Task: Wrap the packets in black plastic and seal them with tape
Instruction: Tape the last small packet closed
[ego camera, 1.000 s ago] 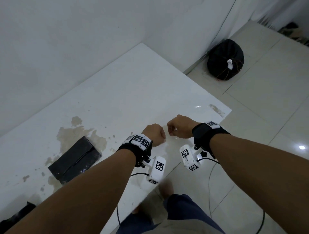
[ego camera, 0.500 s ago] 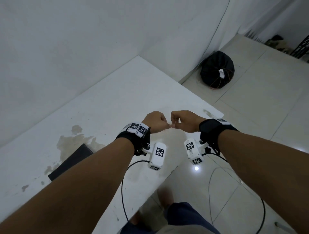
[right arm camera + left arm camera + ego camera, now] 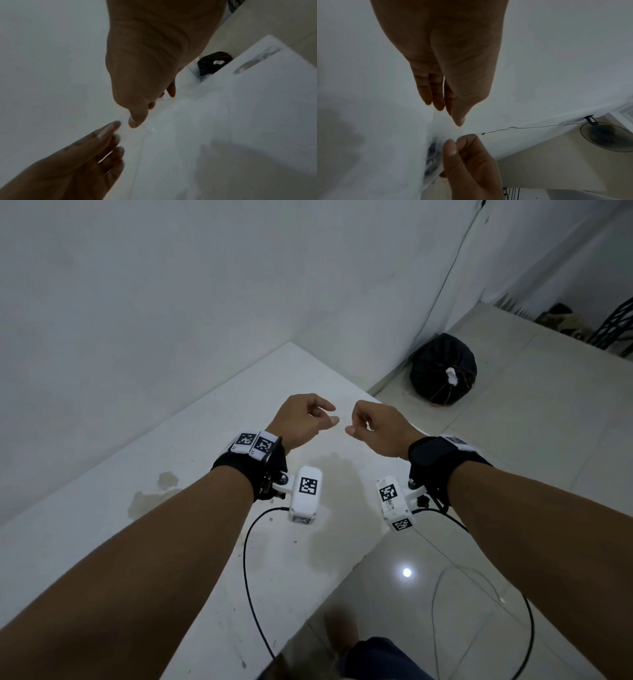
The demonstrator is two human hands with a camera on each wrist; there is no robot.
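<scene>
Head view: no packets, black plastic or tape roll in sight, and whether a clear strip stretches between the hands is too faint to tell. Left hand [image 3: 301, 419] hovers above the white table [image 3: 191, 446], fingers loosely extended, holding nothing visible. Right hand [image 3: 376, 426] just beside it, fingers curled, thumb against forefinger. A tied black bag [image 3: 442, 374] sits on the floor; contents hidden.

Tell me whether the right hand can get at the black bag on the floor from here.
Probably not. The right hand is raised over the table corner, and the black bag sits on the floor past it by the wall; likely a step closer first.
</scene>
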